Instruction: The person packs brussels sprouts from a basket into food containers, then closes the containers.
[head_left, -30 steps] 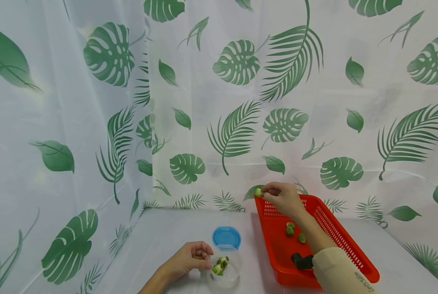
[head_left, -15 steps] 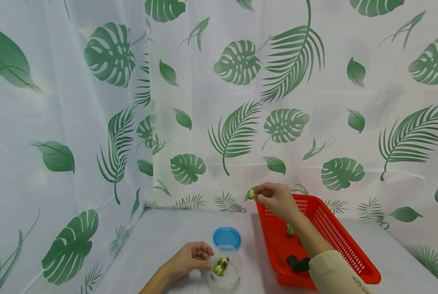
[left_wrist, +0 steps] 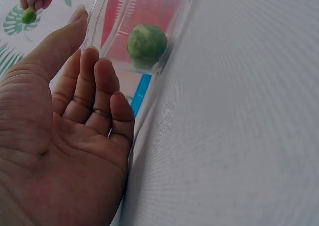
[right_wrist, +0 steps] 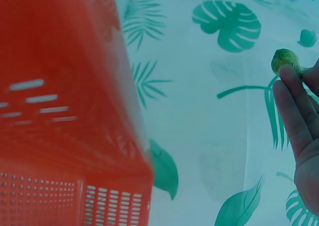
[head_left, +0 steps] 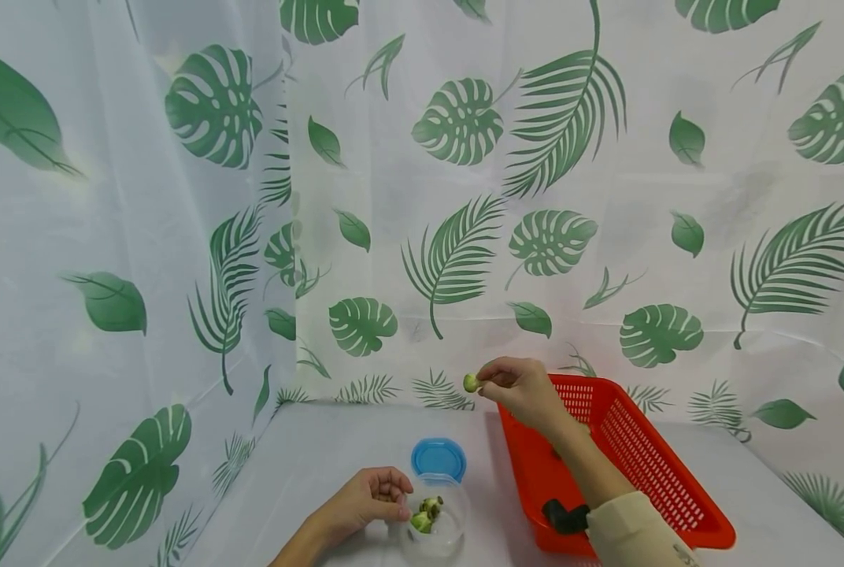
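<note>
My right hand point(head_left: 528, 394) pinches a small Brussels sprout point(head_left: 471, 383) by fingertips and thumb, raised beyond the red basket's far left corner. In the right wrist view, the same sprout point(right_wrist: 285, 61) shows at the fingertips. At the front, my left hand point(head_left: 365, 498) rests beside a clear plastic container point(head_left: 453, 543), fingertips and thumb at its rim. Inside the container lie several Brussels sprouts point(head_left: 422, 521); one sprout point(left_wrist: 146, 46) shows through the wall in the left wrist view, where the hand's fingers point(left_wrist: 107, 81) are loosely bent.
A red perforated basket point(head_left: 649, 449) stands on the right, its inside partly hidden by the right forearm. A black object point(head_left: 564, 517) overlaps the basket near the right sleeve. Behind the container lies a blue lid point(head_left: 438, 457). A leaf-patterned sheet point(head_left: 457, 260) hangs behind the table.
My right hand has moved left with the Brussels sprout, from over the basket's far left corner to just outside it. The left hand has stayed at the container.
</note>
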{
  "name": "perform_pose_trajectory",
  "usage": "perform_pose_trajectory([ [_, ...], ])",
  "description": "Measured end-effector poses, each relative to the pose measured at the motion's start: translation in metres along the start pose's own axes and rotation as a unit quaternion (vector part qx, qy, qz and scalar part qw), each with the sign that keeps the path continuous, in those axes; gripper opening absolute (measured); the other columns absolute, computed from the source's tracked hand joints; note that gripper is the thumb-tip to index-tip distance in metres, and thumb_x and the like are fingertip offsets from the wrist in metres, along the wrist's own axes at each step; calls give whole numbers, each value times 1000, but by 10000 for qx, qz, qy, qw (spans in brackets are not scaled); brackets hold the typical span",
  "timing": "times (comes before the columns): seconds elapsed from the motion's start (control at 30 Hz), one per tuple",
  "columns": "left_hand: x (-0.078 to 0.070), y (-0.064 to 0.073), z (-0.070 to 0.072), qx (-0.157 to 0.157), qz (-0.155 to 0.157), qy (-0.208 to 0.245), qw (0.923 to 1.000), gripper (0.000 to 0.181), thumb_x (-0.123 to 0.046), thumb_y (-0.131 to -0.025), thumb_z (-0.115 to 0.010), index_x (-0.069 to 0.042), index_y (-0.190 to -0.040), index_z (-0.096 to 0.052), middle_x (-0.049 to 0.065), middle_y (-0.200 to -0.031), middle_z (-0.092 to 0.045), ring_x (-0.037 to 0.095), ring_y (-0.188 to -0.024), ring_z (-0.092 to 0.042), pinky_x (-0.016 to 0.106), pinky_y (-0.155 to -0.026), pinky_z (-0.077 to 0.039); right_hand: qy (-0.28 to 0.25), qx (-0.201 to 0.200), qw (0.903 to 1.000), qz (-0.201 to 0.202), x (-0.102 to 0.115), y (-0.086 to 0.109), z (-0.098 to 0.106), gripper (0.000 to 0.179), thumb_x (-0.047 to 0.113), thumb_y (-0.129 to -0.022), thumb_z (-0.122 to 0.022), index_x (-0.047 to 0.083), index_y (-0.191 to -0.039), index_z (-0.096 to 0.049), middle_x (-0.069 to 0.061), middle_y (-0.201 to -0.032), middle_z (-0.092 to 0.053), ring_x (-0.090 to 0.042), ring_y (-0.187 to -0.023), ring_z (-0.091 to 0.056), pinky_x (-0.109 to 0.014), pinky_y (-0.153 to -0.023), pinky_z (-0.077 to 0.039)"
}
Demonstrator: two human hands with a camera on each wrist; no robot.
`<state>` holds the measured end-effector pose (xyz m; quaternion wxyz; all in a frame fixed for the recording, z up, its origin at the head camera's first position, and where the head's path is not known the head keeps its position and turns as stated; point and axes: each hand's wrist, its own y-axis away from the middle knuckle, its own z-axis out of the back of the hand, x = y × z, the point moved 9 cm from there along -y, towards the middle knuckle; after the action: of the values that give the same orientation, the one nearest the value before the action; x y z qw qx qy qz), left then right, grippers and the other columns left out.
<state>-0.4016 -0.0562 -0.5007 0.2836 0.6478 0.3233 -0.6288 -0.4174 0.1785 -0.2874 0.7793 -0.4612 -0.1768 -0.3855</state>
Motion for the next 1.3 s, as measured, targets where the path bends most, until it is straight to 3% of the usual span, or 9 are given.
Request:
perform_pose_trajectory([
  [0.33, -1, 1, -1, 25, -25, -13, 10000, 24, -2, -90, -76, -4, -113, -67, -5, -90, -67, 5, -80, -61, 20, -73, -54, -363, 130, 9990, 224, 15, 2, -12, 11, 1, -95, -71, 5, -100, -79, -10, -93, -79, -21, -78, -76, -25, -72, -60],
  [0.67, -2, -1, 3, -53, -60, -135, 9999, 33, -5, -88, -80, 4, -116, -65, -4, -90, -67, 6, -81, -62, 21, -73, -54, -311, 156, 9993, 124, 21, 2, -21, 13, 1, -94, -71, 8, -100, -80, -9, -94, -79, -25, -77, -75, -26, -73, -60],
  [0.8, 0, -1, 2, -55, -26, -108, 9999, 29, -5, -88, -80, -1, -113, -67, -4, -90, -67, 6, -81, -62, 21, -73, -54, -360, 115, 9992, 131, 22, 6, -25, 13, 1, -94, -71, 9, -99, -80, -8, -94, -79, -22, -77, -75, -26, -73, -60],
  [1.3, 1, -1, 2, -58, -9, -127, 9999, 26, -4, -89, -79, -4, -112, -68, -4, -89, -67, 6, -80, -62, 21, -73, -54, -678, 431, 9967, 70, 21, 20, -50, 12, 3, -95, -71, 7, -103, -79, -9, -96, -79, -15, -82, -77, -24, -80, -60],
])
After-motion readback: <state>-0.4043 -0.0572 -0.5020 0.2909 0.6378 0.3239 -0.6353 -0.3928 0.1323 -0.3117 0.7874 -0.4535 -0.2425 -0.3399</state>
